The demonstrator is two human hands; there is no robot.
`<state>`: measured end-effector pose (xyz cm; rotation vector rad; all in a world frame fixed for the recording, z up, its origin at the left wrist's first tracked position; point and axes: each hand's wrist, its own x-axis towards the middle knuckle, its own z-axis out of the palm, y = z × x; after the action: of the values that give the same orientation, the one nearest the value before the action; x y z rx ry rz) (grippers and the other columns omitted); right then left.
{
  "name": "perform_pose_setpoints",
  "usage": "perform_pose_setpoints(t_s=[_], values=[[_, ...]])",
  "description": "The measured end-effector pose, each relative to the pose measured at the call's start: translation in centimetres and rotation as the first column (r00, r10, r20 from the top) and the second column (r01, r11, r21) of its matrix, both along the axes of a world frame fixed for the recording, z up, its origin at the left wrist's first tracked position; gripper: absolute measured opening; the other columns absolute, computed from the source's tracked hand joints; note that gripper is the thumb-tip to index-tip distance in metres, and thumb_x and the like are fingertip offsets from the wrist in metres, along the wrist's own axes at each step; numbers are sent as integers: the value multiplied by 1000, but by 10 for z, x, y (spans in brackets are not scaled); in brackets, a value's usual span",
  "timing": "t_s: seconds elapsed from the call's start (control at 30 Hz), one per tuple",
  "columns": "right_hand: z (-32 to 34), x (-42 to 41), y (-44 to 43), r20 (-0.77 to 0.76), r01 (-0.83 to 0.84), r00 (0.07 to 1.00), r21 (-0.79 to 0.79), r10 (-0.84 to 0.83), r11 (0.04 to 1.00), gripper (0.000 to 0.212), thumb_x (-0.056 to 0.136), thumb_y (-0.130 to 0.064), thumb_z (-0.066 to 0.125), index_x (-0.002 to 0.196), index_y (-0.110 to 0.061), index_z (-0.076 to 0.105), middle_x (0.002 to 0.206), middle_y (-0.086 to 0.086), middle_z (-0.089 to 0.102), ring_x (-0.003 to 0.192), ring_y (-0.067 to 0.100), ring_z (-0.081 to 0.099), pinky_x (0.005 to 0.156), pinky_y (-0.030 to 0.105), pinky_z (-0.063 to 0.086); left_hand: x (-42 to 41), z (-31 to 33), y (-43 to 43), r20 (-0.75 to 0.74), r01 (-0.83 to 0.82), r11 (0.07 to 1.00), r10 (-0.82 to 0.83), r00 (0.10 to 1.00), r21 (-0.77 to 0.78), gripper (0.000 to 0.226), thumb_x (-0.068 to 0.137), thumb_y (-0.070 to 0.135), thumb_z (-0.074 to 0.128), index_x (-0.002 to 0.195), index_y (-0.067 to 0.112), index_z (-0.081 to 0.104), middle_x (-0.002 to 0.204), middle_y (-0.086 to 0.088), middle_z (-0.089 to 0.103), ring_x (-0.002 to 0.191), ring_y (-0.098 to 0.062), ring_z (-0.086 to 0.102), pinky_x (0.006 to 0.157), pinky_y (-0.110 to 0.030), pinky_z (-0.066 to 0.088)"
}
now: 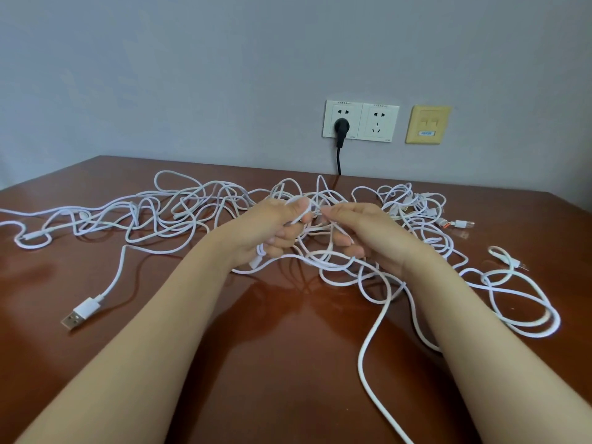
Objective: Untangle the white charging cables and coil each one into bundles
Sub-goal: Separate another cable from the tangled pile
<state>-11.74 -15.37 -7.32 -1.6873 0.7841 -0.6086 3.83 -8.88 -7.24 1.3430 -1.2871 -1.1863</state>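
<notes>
A tangle of white charging cables [179,213] sprawls across the brown table [288,363], from the far left to the right edge. My left hand [272,225] is raised over the middle of the tangle, its fingers curled round a strand and a small white connector. Close beside it, my right hand [362,232] pinches another strand between thumb and fingers. A USB plug [78,314] on one cable end lies loose at the front left. Several connector ends [455,224] lie at the back right. One cable [374,373] trails off toward the front edge.
Two white wall sockets [360,121] are set above the table's back edge, with a black plug and cord [339,136] in the left one. A beige data outlet [427,124] sits to their right. The wall runs right behind the table.
</notes>
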Motion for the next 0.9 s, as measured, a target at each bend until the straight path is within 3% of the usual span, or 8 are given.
perform_pose_setpoints(t_s=[0.13,0.33,0.5,0.57,0.63,0.77,0.9], values=[[0,2,2,-22,25,999,-51,-26,998,18,94,-20,50,80,-16,60,44,-6,41,35,6,31,36,15,24,-8,-4,-7,51,-227,973,229,972,-53,36,100,36,38,73,13,47,48,5,26,34,-5,20,35,-15,17],[-4,16,11,57,101,994,-199,-92,975,19,94,-13,52,75,-16,54,38,-9,41,31,3,32,37,13,27,-14,-7,-11,21,-328,939,332,943,-104,33,101,32,38,73,16,46,50,6,29,33,-3,21,38,-17,18],[-18,32,17,57,246,966,-502,-252,829,24,94,-20,49,71,-24,46,38,-9,43,38,8,39,45,21,29,-21,-9,-14,17,-454,863,469,883,-221,33,100,24,40,70,16,48,52,3,36,28,-3,31,41,-21,24],[-21,34,20,74,281,954,-566,-291,775,22,94,-19,48,73,-24,45,40,-8,43,41,8,41,47,23,27,-22,-10,-14,17,-469,844,490,872,-262,27,100,22,40,80,10,56,54,2,37,29,-3,34,41,-20,25],[-22,35,23,97,311,944,-586,-316,749,18,94,-19,47,77,-22,47,42,-5,41,43,7,42,48,25,26,-22,-10,-15,19,-467,844,489,872,-264,26,100,21,40,91,7,61,50,4,39,28,-3,34,40,-18,25],[-19,35,24,186,384,922,-538,-338,751,19,95,-19,46,78,-28,45,40,-12,47,42,7,42,48,26,26,-21,-7,-14,25,-452,847,478,878,-279,33,101,22,38,74,21,56,31,12,36,28,-4,33,42,-21,25],[-20,37,22,111,354,931,-503,-347,788,17,94,-20,49,79,-20,56,42,-8,46,43,4,44,49,19,29,-23,-5,-15,-20,-444,840,461,887,-312,31,100,20,39,73,18,53,33,12,38,29,-2,35,46,-22,23]])
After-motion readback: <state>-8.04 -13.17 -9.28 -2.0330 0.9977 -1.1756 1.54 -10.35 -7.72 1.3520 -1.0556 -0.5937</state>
